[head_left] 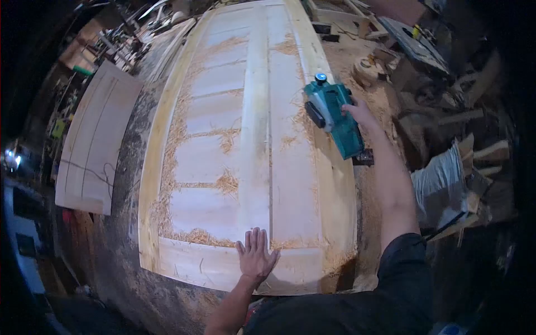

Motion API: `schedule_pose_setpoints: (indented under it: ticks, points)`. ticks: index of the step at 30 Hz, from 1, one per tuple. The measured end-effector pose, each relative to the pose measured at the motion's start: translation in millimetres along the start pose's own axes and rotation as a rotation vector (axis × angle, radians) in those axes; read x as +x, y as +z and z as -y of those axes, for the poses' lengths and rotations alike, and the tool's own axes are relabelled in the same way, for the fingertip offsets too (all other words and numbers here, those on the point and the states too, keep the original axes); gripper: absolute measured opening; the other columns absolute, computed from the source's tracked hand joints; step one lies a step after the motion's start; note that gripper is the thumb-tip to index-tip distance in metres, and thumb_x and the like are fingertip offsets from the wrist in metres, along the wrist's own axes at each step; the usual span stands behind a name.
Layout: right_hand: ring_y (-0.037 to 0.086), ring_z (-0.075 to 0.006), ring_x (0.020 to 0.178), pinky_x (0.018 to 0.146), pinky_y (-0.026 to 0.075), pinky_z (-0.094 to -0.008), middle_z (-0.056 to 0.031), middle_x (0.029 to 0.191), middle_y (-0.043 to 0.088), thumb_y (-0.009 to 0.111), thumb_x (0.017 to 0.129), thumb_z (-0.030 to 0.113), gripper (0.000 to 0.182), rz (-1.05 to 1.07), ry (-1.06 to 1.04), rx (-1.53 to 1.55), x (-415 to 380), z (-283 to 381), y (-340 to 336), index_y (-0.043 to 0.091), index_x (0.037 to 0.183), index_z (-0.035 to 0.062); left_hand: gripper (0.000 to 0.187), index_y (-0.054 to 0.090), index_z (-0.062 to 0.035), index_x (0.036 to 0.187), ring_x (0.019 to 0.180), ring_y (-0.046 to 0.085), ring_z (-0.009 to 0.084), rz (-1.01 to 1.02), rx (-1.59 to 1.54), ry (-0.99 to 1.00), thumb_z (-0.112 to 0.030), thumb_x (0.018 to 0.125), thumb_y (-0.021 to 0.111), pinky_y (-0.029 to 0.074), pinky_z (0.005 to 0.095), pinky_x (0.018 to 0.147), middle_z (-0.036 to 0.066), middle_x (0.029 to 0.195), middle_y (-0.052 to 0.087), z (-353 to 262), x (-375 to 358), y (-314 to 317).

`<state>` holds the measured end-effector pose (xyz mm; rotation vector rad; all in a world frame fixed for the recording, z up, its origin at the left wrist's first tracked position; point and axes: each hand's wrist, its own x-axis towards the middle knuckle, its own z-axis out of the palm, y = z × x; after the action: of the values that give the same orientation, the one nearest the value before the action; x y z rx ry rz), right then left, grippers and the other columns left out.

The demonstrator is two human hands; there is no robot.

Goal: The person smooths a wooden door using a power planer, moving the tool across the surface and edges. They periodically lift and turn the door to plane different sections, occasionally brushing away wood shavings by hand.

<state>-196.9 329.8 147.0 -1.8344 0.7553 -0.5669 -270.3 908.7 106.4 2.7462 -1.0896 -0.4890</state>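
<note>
A large pale wooden door (257, 151) with framed panels lies flat in front of me. My left hand (257, 258) rests on its near end with the fingers stretched out, where the middle upright meets the bottom rail. On the door's right edge sits a teal electric hand planer (341, 125) with a blue-topped front knob. My right hand (360, 113) is closed around the planer's handle, though the fingertips are partly hidden behind its body. Curly wood shavings (177, 125) are heaped along the panel edges, thickest on the left side.
A narrower wooden panel (99, 139) leans at the left, with a thin cord across it. Wood offcuts and a pale sack (441, 181) crowd the right side. Tools and scraps (120, 47) clutter the far left. Sawdust covers the surface right of the door.
</note>
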Motion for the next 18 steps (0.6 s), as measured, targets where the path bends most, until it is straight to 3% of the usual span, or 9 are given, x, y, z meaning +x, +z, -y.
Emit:
schedule_pose_setpoints:
  ticks: [2,5,8,10,12,13,15,17,18]
  points:
    - [0.066,-0.0207,0.077,0.07,0.053,-0.036,-0.0105,0.089,0.068,0.072,0.082,0.017,0.038,0.135,0.094,0.137,2.6,11.1,3.6,0.063,0.112,-0.0034,0.085,0.031,-0.0073,0.157,0.153,0.018,0.0372,-0.003,0.001,0.005,-0.059,0.094,0.054,0.015,0.0683,0.118,0.015,0.165,0.024,0.8,-1.4,-0.7]
    - [0.06,-0.0165,0.062,0.056,0.048,-0.0346,-0.007,0.077,0.064,0.07,0.081,0.013,0.028,0.145,0.266,-0.09,-8.8,41.1,22.2,0.064,0.103,-0.0022,0.079,0.031,-0.0082,0.157,0.153,0.018,0.0363,0.006,-0.049,0.002,-0.053,0.095,0.053,0.015,0.0677,0.118,0.015,0.165,0.025,1.1,-2.5,-7.7]
    - [0.06,-0.0175,0.061,0.054,0.048,-0.0359,-0.0077,0.079,0.064,0.07,0.08,0.012,0.025,0.061,0.197,-0.119,-72.2,51.9,42.4,0.065,0.101,-0.0015,0.069,0.033,-0.0084,0.156,0.152,0.022,0.0362,-0.052,-0.034,0.026,-0.041,0.098,0.049,0.018,0.0675,0.117,0.015,0.164,0.028,6.2,-3.4,-0.5]
    - [0.061,-0.0177,0.063,0.056,0.049,-0.0357,-0.0079,0.08,0.065,0.07,0.08,0.011,0.029,0.057,0.223,-0.023,-162.5,97.1,44.7,0.066,0.104,-0.0026,0.063,0.035,-0.0076,0.155,0.151,0.024,0.0366,-0.115,-0.055,0.04,-0.033,0.099,0.047,0.019,0.0648,0.117,0.015,0.162,0.03,14.2,-2.3,12.3]
    - [0.064,-0.0161,0.069,0.064,0.053,-0.0341,-0.0083,0.092,0.07,0.072,0.082,0.01,0.042,0.061,0.249,-0.145,-284.5,150.2,62.4,0.062,0.12,-0.0013,0.058,0.037,-0.0064,0.153,0.149,0.027,0.0375,-0.2,-0.163,0.051,-0.028,0.099,0.045,0.021,0.0614,0.118,0.016,0.16,0.033,22.0,-11.8,19.6]
    - [0.067,-0.0169,0.078,0.069,0.055,-0.0334,-0.011,0.1,0.071,0.073,0.082,0.009,0.048,0.1,0.127,0.077,-315.1,124.2,77.8,0.06,0.126,-0.0024,0.057,0.038,-0.0056,0.152,0.148,0.028,0.0381,-0.262,-0.262,0.051,-0.027,0.1,0.045,0.021,0.0594,0.118,0.017,0.159,0.034,23.1,-12.3,19.4]
    - [0.067,-0.0192,0.087,0.078,0.055,-0.0352,-0.0119,0.104,0.07,0.074,0.081,0.008,0.05,0.116,0.173,-0.023,-376.7,105.6,110.7,0.059,0.127,-0.0031,0.054,0.04,-0.0034,0.15,0.146,0.031,0.0391,-0.391,-0.476,0.075,-0.026,0.102,0.042,0.021,0.0554,0.119,0.02,0.156,0.036,34.8,-17.0,21.8]
    - [0.067,-0.0206,0.094,0.084,0.055,-0.0381,-0.0136,0.107,0.07,0.075,0.081,0.01,0.051,0.083,0.151,0.179,-429.1,94.9,157.8,0.059,0.128,-0.0034,0.052,0.041,-0.0005,0.148,0.144,0.033,0.0398,-0.515,-0.741,0.129,-0.028,0.104,0.04,0.021,0.0514,0.12,0.023,0.153,0.038,49.5,-16.5,37.6]
    - [0.068,-0.0298,0.097,0.086,0.055,-0.0415,-0.0193,0.107,0.07,0.076,0.08,0.015,0.051,0.067,0.139,0.091,-451.5,104.4,173.9,0.06,0.125,-0.0026,0.054,0.041,0.0033,0.145,0.143,0.035,0.0383,-0.589,-0.941,0.079,-0.035,0.108,0.036,0.023,0.0491,0.119,0.025,0.15,0.039,60.4,-16.6,55.7]
